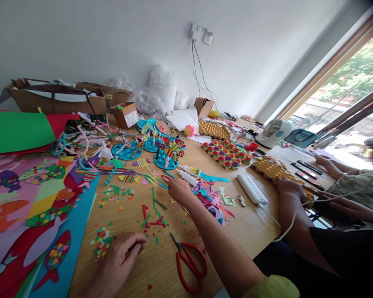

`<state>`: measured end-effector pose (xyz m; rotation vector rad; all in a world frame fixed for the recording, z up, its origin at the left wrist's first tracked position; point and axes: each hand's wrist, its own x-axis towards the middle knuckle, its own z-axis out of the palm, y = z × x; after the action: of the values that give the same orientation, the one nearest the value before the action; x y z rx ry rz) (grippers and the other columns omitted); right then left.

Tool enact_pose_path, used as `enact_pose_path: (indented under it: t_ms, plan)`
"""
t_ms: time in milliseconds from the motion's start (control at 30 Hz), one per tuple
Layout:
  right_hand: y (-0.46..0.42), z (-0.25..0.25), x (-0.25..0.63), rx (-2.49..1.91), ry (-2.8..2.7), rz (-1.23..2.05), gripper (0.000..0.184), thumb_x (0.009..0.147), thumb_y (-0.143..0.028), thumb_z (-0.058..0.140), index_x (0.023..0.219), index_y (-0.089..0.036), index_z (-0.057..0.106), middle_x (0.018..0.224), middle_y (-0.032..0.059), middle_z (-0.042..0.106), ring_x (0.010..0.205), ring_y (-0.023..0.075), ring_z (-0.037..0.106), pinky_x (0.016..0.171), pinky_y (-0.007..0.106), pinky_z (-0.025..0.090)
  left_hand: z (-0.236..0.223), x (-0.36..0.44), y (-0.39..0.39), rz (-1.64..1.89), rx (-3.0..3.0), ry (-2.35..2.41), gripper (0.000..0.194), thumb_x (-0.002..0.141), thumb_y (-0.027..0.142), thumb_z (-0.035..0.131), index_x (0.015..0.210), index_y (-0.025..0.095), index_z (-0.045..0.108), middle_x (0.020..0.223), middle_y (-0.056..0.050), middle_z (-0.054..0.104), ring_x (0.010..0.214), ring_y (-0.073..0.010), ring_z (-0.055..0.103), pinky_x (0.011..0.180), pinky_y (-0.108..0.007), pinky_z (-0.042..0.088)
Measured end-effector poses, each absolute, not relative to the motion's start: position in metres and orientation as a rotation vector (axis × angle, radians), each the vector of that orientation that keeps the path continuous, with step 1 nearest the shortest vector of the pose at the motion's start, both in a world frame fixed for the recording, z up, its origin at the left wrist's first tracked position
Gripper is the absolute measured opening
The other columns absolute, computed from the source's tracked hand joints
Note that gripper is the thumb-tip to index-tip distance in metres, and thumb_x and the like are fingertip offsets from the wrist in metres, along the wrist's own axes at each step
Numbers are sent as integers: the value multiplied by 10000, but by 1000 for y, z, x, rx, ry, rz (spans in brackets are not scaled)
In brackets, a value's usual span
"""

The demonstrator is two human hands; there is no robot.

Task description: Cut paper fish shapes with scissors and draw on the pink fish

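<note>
My left hand (119, 258) rests on the wooden table (255, 229) at the bottom. Its fingers are curled under, beside a small heap of coloured paper bits (102, 242); whether anything is inside them is hidden. My right hand (178, 190) reaches forward over the table's middle. The fingers are closed at a small pink-and-white piece (165, 179), just short of a white glue bottle (188, 177); what they grip I cannot make out. Red-handled scissors (189, 260) lie shut between my two arms. Paper scraps (213, 200) lie to the right of my right hand.
Coloured foam sheets with fish shapes (34, 215) cover the left. Blue craft plates (161, 155), painted egg-carton pieces (226, 154) and cardboard boxes (65, 97) stand further back. A co-worker's hand (288, 194) rests on a yellow egg carton (272, 169) at right; another person sits beyond.
</note>
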<state>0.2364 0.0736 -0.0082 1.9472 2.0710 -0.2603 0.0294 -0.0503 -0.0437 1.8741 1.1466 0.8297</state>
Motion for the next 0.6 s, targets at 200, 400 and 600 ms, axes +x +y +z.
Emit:
enact_pose_path:
  t_ms: [200, 400, 600]
  plan:
    - [75, -8, 232, 1960, 2026, -264, 261, 879, -289, 505, 1100, -154, 535, 1097, 72, 559, 921, 187, 571, 777, 385, 486, -40, 30, -50, 846, 1886, 1146, 168, 777, 205, 467, 741, 215, 630, 648, 8, 673, 602, -131, 637, 560, -170, 496]
    - [74, -8, 234, 1944, 2044, -267, 254, 880, -287, 504, 1094, -154, 538, 1082, 68, 567, 911, 184, 576, 770, 378, 489, -39, 30, -50, 848, 1897, 1161, 164, 766, 187, 466, 739, 214, 626, 638, 12, 670, 597, -126, 637, 555, -165, 490]
    - [73, -7, 235, 1955, 2057, -235, 241, 883, -288, 499, 1072, -148, 549, 1060, 65, 578, 909, 183, 577, 776, 382, 485, -38, 30, -52, 816, 1903, 1157, 173, 777, 194, 451, 755, 209, 622, 657, 5, 667, 611, -130, 634, 569, -179, 492]
